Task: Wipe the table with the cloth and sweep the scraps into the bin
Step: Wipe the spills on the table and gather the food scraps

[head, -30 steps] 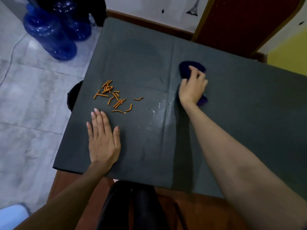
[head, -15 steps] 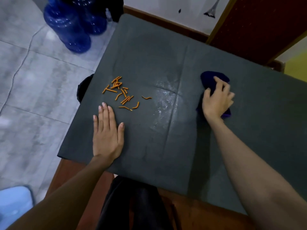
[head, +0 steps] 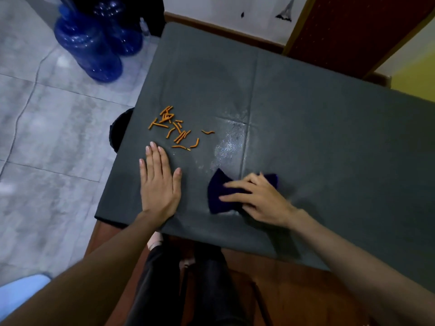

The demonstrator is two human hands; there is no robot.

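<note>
A dark blue cloth (head: 220, 192) lies on the grey table cover (head: 317, 142) near its front edge. My right hand (head: 256, 200) presses down on the cloth, fingers spread and pointing left. Several orange scraps (head: 176, 129) lie scattered near the table's left edge. My left hand (head: 160, 182) rests flat on the table just in front of the scraps, fingers together, holding nothing. A black bin (head: 118, 130) stands on the floor against the table's left edge, mostly hidden under it. A damp shiny streak (head: 229, 143) marks the middle of the table.
Two large blue water bottles (head: 94, 43) stand on the tiled floor at the back left. A wall and a dark red door (head: 348, 31) run behind the table. My dark-trousered legs (head: 188, 290) are below the front edge. A pale blue object (head: 16, 292) sits bottom left.
My right hand has dragged the cloth from the far middle of the table toward the front edge and leftward. My left hand has stayed flat beside the scraps.
</note>
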